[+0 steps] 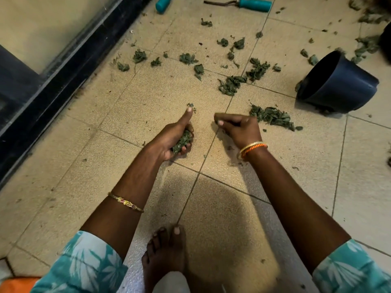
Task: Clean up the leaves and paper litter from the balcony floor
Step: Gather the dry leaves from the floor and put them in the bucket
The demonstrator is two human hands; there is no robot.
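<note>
Left hand [175, 138] cupped palm-up low over the floor [148, 98], fingers curled round a wad of leaves [182, 141], thumb out: likely serving as the collecting hand. Right hand [237, 127] knuckles-up just beside it, fingers curled under; contents cannot be told. Leaves dark green, shrivelled, crumpled. Loose clumps lie toward the far edge and beside the tipped pot [338, 83]. No paper seen.

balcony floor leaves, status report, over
Left hand grips a clump of dried green leaves. Right hand curled over the beige tiled floor, contents unclear. Leaf pile beside the tipped dark blue plastic pot.
</note>
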